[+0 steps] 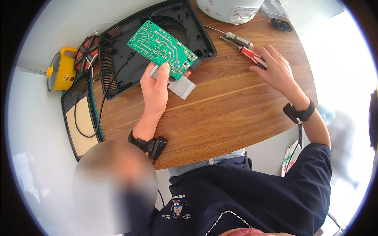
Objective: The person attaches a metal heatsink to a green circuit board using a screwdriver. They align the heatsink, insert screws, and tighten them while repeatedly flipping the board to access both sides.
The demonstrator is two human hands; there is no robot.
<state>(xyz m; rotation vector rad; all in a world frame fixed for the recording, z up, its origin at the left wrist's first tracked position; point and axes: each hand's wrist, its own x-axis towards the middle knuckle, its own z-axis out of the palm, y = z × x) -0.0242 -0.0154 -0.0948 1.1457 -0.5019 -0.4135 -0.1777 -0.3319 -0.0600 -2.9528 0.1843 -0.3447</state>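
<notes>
My left hand (pixel 155 88) grips a green circuit board (pixel 157 47) by its near edge, thumb on top of the soldered side. A finned metal heat sink (pixel 183 87) sticks out from under the board. The board is held tilted over a black plastic housing (pixel 136 74) with a round opening. My right hand (pixel 277 70) is at the right, its thumb and fingers around the handle of a red and black screwdriver (pixel 248 52), which rests at table level. Beyond it lies a second screwdriver (pixel 238 39) with a grey handle.
Small screws (pixel 228 57) lie near the screwdrivers. At the left are a round coil (pixel 86 54), a yellow pot (pixel 63 70), a panel (pixel 81 122) and a black cable (pixel 103 103). A white appliance (pixel 224 11) and a black plastic part (pixel 282 25) stand at the back of the wooden table (pixel 220 118).
</notes>
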